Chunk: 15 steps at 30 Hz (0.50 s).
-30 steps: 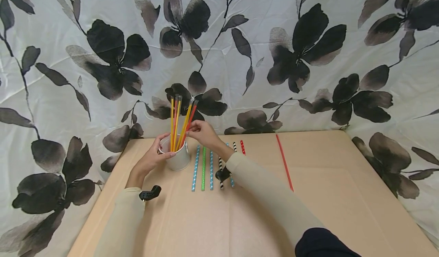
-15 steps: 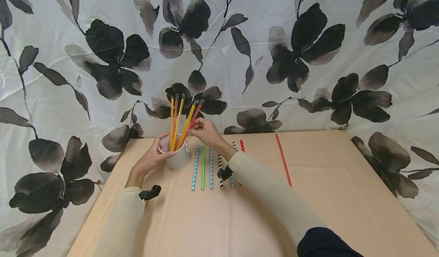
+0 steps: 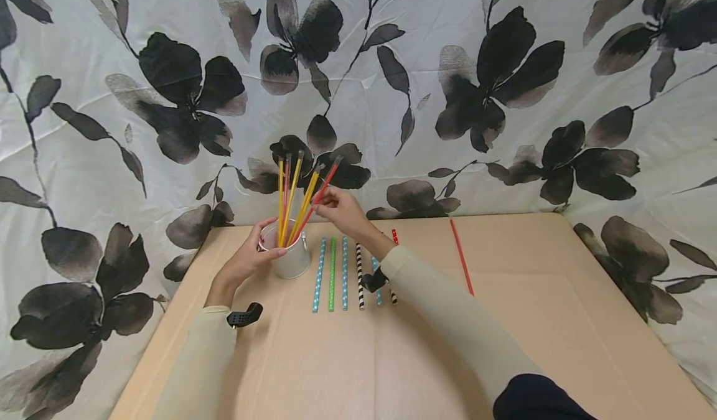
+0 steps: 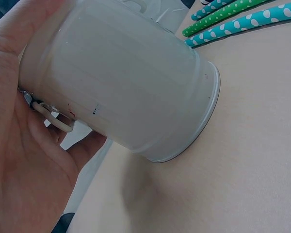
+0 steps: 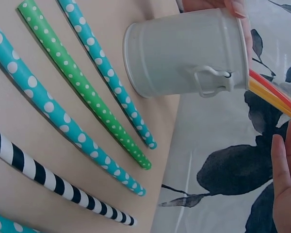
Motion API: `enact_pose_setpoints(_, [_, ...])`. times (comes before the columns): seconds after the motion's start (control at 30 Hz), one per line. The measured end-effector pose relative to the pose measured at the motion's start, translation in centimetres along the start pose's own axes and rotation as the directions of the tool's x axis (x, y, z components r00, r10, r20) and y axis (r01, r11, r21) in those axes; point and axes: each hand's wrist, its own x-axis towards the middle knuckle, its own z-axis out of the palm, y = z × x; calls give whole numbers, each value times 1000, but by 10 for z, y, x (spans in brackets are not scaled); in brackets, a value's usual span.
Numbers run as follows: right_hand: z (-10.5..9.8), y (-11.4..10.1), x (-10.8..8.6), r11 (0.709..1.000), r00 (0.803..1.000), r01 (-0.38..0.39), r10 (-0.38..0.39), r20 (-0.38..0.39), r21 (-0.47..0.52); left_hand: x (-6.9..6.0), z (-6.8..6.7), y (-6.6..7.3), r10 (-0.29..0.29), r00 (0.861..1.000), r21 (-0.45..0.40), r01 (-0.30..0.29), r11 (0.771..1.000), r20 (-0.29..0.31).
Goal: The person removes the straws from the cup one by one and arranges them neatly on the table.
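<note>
A white metal bucket (image 3: 292, 264) stands on the table with several yellow straws (image 3: 281, 199) and red ones leaning in it. My left hand (image 3: 246, 259) grips the bucket at its rim, thumb on the near side; in the left wrist view the palm (image 4: 19, 160) lies along its wall beside a handle lug. My right hand (image 3: 347, 214) pinches a red straw (image 3: 329, 178), which slants to the right with its lower end inside the bucket. In the right wrist view only part of that hand (image 5: 288, 179) shows, close to the red and yellow straws.
Right of the bucket lies a row of patterned paper straws: blue dotted (image 3: 319, 275), green dotted (image 3: 332, 275), black-and-white striped (image 3: 360, 277) and others, partly hidden under the right arm. Farther right lies a single red straw (image 3: 462, 258). A floral cloth (image 3: 414, 96) hangs behind the table.
My right hand has shifted slightly right and up, tilting the top of the red straw to the right, away from the yellow ones. The left hand and bucket have stayed put.
</note>
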Motion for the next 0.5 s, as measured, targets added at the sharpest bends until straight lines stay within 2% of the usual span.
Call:
enact_pose_setpoints(0.37, [-6,-5,4,995,1000,30,-30,2,93,0,-1,3,-28,1000,18,28,999,-2])
enact_pose_setpoints(0.5, [-9,-9,5,990,999,38,-41,16,136,-5,1,16,-45,999,26,45,999,8])
